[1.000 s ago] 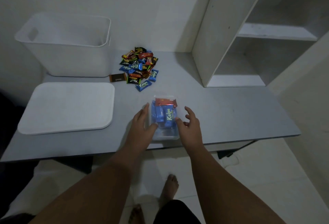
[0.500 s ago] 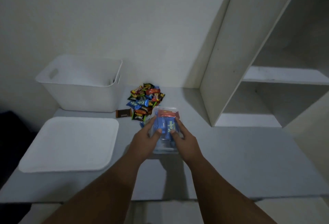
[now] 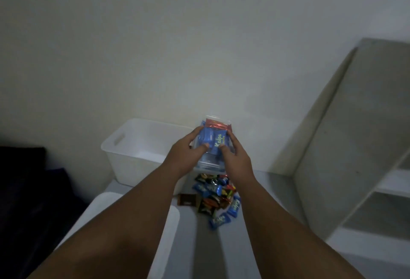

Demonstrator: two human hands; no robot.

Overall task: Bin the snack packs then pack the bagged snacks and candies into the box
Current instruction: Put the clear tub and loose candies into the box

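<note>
The snack bag (image 3: 213,144) is gripped at frame centre, left hand (image 3: 183,158) and right hand (image 3: 235,159) curled round it, beside the box (image 3: 133,145). Packing seems underway; a leftward carry into the box is needed.

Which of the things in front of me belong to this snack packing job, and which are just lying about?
Job: clear bag of snacks, gripped by left hand and right hand; white bin; loose candy pile; brown bar; white lid.
Lying about: shelf unit; dark shape at left, too dim to identify.
</note>
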